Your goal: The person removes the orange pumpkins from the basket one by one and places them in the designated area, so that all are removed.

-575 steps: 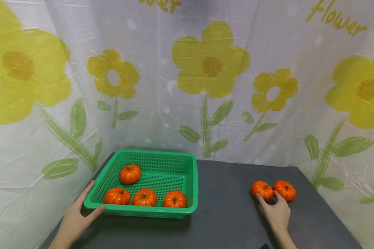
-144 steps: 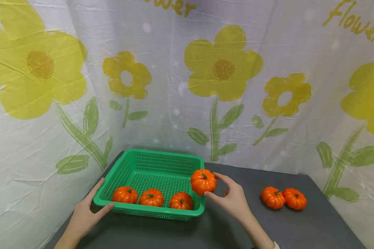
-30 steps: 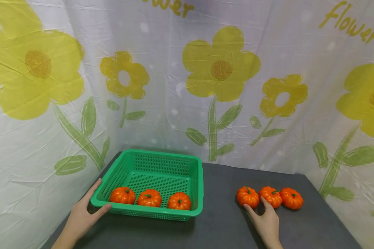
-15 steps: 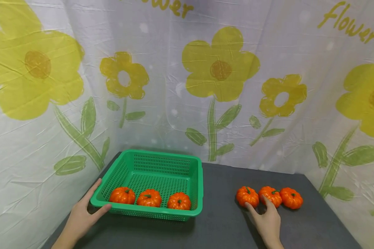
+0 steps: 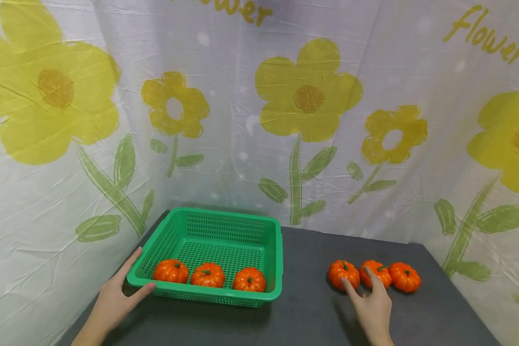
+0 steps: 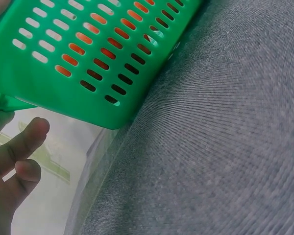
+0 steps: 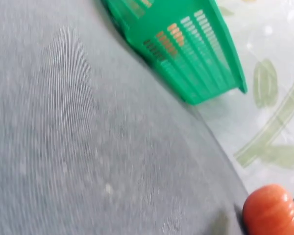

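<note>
In the head view, three orange pumpkins, one of them a middle pumpkin, lie in a row along the front of the green plastic basket. My left hand holds the basket's front left corner, thumb at the front rim and index finger at the left side. Its other fingers hang free below the rim in the left wrist view. On the right stand a left pumpkin, a centre pumpkin and a right pumpkin. My right hand hovers before the left two, fingers spread, holding nothing.
The dark grey table carries everything. A white curtain with painted yellow flowers closes off the back and both sides. Dark tabletop lies between the basket and the row of pumpkins on the right.
The back pumpkin has left the basket: my right hand carried it over the right rim and set it left of the other two. Now that hand is drawn slightly away. My left hand stays put.
</note>
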The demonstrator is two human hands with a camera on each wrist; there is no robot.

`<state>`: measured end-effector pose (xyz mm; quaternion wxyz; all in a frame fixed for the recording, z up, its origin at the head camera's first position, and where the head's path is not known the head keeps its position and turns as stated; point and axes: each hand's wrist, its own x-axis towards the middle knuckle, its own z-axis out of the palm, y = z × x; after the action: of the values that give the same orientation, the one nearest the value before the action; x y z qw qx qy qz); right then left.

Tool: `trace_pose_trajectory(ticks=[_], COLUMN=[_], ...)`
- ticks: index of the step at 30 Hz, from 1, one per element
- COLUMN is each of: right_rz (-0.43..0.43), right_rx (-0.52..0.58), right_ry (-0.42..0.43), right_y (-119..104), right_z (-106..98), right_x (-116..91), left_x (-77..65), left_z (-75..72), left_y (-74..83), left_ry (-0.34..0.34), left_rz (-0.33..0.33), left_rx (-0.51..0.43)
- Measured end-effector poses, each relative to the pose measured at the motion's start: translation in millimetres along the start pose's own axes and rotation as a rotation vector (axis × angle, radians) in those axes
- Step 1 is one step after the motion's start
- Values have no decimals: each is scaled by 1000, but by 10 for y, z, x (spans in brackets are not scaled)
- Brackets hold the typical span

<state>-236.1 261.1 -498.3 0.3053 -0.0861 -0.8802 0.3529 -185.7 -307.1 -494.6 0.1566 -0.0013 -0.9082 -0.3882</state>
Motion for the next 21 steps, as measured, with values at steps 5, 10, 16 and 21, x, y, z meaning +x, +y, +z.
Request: trace_pose_trajectory(ticks=[5,10,16,21], right_rz=[-23,-82,-139,-137], right_rx=[61,141,207,216], right_ry=[-25,-15,-27,-82], right_y=[-143,-262,-423,-570], right_z=[23,97,168,223], right_x=[-42,-52,-41,-35], left_x=[-5,7,2,-1], left_z=[0,-5,0,5], left_y=[-3,7,13,-5], left_ry=[-4,10,15,20], left_rz=[10,28,32,38], left_rx=[-5,-3,-4,-9])
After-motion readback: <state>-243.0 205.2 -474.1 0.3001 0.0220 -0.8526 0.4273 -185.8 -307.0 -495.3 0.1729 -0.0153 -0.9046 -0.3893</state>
